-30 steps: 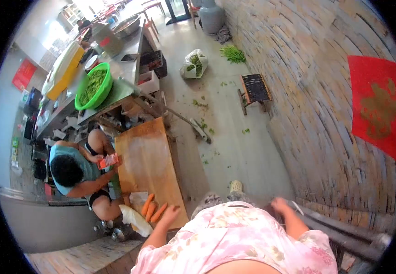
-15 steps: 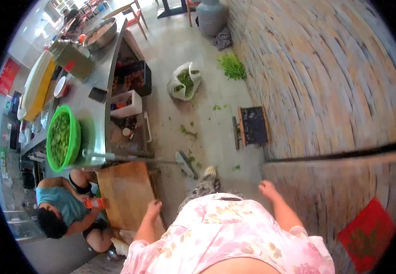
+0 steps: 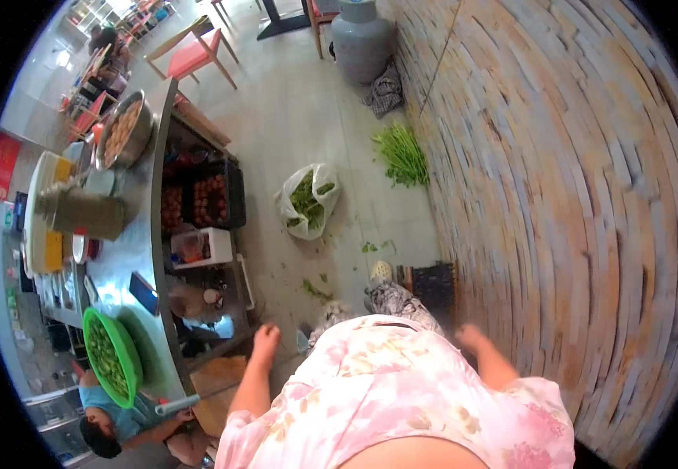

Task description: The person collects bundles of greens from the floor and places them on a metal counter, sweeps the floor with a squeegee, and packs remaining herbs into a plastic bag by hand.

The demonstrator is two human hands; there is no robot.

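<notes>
My left hand hangs at my side beside the steel counter's lower shelf, fingers curled in a loose fist with nothing visible in them. On the other side, my right hand is near the stone-patterned wall; it looks curled and empty, though slightly blurred. Ahead on the floor sits an open white plastic bag of green leaves. A bunch of green stalks lies against the wall. Close to my forward foot is a small dark stool. Neither hand touches any of these.
A steel counter runs along the left, bearing a green basin of cut greens, a phone and a metal bowl. Crates fill its shelf. A gas cylinder and chair stand farther ahead. A person sits lower left.
I have stepped forward; the bag, stalks and stool are closer. The counter and seated person have shifted down in view. Both hands still hang at my sides.
</notes>
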